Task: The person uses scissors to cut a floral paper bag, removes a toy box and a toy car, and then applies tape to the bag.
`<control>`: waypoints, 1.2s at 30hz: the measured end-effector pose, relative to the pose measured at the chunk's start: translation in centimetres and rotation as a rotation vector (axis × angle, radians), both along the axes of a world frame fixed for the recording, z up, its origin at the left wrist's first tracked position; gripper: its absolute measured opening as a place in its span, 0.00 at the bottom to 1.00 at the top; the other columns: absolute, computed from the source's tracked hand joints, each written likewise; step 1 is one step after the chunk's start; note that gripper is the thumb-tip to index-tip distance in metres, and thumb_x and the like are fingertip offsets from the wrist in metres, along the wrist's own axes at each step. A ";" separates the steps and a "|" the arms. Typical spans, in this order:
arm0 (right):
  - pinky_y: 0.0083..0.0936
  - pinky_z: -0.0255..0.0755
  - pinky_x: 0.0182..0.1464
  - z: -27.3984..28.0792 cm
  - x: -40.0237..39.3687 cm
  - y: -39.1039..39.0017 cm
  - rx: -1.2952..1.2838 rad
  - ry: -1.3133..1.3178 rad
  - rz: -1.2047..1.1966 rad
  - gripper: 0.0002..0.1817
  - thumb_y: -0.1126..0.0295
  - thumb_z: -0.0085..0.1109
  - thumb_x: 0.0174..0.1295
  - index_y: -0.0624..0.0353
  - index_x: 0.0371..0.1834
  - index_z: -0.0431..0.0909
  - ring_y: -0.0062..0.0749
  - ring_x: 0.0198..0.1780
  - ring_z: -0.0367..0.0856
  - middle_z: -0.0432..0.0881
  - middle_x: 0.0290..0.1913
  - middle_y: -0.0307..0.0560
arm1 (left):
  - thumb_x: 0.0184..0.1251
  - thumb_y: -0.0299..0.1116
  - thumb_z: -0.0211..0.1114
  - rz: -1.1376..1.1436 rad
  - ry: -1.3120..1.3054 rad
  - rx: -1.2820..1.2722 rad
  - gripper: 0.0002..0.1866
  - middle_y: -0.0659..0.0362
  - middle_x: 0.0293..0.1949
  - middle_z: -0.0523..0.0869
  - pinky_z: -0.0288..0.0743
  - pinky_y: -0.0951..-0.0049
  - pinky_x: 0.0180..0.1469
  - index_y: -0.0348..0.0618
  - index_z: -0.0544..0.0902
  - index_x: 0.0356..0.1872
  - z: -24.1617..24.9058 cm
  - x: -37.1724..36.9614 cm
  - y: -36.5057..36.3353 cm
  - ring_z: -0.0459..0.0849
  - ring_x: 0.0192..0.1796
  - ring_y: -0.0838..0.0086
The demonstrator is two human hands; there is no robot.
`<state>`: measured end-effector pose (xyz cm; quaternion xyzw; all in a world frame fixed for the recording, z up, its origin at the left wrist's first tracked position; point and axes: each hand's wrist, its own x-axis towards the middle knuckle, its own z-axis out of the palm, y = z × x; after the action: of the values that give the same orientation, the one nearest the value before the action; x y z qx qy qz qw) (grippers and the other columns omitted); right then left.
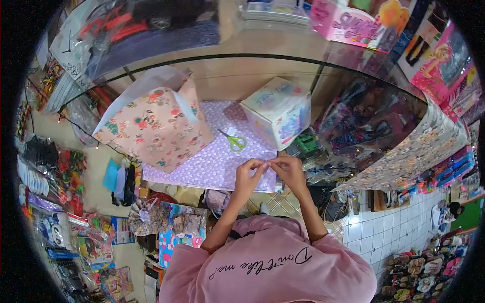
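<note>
Both hands meet at the front right edge of a purple patterned sheet (187,166). My left hand (248,177) has its thumb and fingertips pinched together, and my right hand (289,170) pinches at the same spot, fingertips touching. Whatever lies between the fingertips is too small to make out. Green-handled scissors (235,142) lie on the sheet just beyond the hands. A peach floral paper (151,126), folded over, rests to the left. Behind the hands, to the right, stands a pastel printed box (279,113).
A glass shelf edge (227,56) crosses above the work surface. To the right are a green toy (305,144), plastic-wrapped goods and a grey floral sheet (414,146). Packaged goods hang at the left. Tiled floor (374,222) shows at the lower right.
</note>
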<state>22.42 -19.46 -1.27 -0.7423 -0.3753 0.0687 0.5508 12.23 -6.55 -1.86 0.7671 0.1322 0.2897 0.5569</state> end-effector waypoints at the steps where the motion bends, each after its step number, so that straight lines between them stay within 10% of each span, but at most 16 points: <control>1: 0.23 0.69 0.33 0.7 0.2 -0.9 -0.032 -0.012 -0.015 0.07 0.76 0.67 0.52 0.62 0.35 0.86 0.29 0.30 0.78 0.83 0.29 0.46 | 0.62 0.30 0.67 -0.021 0.015 -0.010 0.07 0.55 0.30 0.87 0.75 0.75 0.37 0.34 0.84 0.32 -0.3 0.5 -0.7 0.84 0.32 0.75; 15: 0.18 0.69 0.36 6.3 4.4 -1.1 0.185 0.015 0.067 0.08 0.78 0.68 0.51 0.62 0.36 0.86 0.19 0.31 0.77 0.85 0.32 0.42 | 0.60 0.26 0.67 0.251 -0.159 0.097 0.05 0.55 0.29 0.85 0.73 0.71 0.45 0.35 0.82 0.32 2.5 2.9 -1.3 0.83 0.34 0.69; 22: 0.15 0.66 0.36 6.2 5.8 0.8 0.252 0.126 0.147 0.07 0.78 0.69 0.52 0.63 0.35 0.85 0.14 0.33 0.75 0.83 0.30 0.37 | 0.57 0.27 0.69 0.305 -0.221 0.298 0.18 0.53 0.49 0.79 0.68 0.66 0.55 0.39 0.76 0.48 3.3 3.9 -0.7 0.77 0.53 0.64; 36: 0.25 0.66 0.34 4.8 4.5 2.3 0.343 -0.267 -0.184 0.16 0.77 0.73 0.45 0.60 0.26 0.70 0.31 0.30 0.72 0.74 0.28 0.44 | 0.58 0.25 0.68 0.370 -0.163 0.224 0.18 0.54 0.51 0.79 0.69 0.67 0.55 0.40 0.75 0.50 1.0 1.5 0.5 0.76 0.56 0.65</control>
<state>26.96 -17.19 3.54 -0.6715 -0.3815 -0.1455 0.6183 13.69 -6.06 -0.88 0.7609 0.1923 0.4606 0.4145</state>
